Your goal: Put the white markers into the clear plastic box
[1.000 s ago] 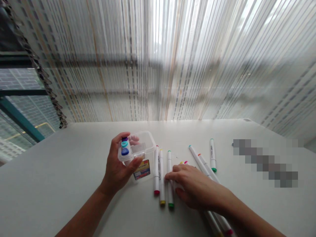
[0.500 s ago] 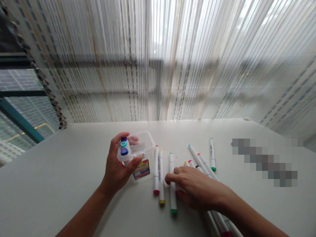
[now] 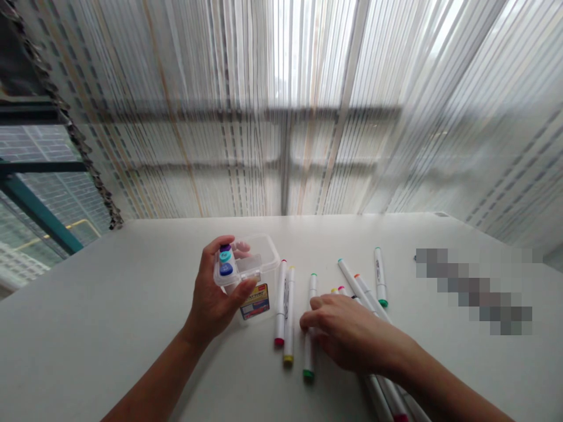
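Note:
My left hand (image 3: 210,302) is wrapped round a clear plastic box (image 3: 269,266) with a printed label, tilted a little. Three markers (image 3: 226,268) with purple, turquoise and blue ends stand in its left part. My right hand (image 3: 349,334) is closed round the middle of a green-ended white marker (image 3: 309,358) on the table; the fingertips are partly hidden. Between box and right hand lie a red-ended marker (image 3: 280,310) and a yellow-ended marker (image 3: 289,328), side by side. Several more markers (image 3: 379,391) lie partly covered by my right hand and forearm.
Farther back on the white table (image 3: 145,264) lies another green-ended marker (image 3: 380,278). A pixelated dark strip (image 3: 475,293) covers something at the right. Behind the table hangs a striped sheer curtain (image 3: 211,146), with a window frame (image 3: 41,208) at the left.
The green-ended marker has turned slightly, its far end swinging right, with my right hand on it. My left hand keeps its hold on the box. The view has shifted slightly.

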### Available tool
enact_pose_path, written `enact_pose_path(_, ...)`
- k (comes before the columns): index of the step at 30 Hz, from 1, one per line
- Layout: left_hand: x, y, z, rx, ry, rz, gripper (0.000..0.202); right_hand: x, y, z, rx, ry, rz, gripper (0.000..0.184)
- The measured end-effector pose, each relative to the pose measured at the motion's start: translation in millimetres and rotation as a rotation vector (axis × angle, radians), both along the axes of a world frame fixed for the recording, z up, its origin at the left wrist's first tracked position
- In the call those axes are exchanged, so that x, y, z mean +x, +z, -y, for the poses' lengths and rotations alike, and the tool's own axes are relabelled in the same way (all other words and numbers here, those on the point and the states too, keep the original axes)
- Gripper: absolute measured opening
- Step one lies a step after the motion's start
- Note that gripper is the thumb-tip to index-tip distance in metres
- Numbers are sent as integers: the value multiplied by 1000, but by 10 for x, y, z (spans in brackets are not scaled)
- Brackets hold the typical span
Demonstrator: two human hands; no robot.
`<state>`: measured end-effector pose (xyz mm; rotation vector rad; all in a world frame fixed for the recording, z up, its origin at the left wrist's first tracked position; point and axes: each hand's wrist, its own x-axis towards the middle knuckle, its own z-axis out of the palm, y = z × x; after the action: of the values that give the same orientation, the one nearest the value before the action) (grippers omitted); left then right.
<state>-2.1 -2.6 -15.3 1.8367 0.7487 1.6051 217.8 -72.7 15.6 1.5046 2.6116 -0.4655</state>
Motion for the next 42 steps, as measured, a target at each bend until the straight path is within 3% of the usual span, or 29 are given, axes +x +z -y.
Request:
enact_pose_path(5, -3, 0, 6, -12, 2, -3, 55, -28, 26, 13, 59, 30, -15, 13)
enact_pose_path(14, -12, 9, 15, 4, 9, -13, 54, 25, 84, 4, 220, 101, -373, 24)
enact_pose_path(31, 3, 14, 17, -5, 13, 0, 55, 68, 43, 4, 299, 88, -423, 27)
enact_pose_path(38, -1, 16, 26, -36, 12, -5, 55, 111, 35, -20, 480, 6, -629, 13)
enact_pose_path(42, -8, 15, 30, -32, 16, -19, 56, 161, 70, -59, 692, -56, -830, 5)
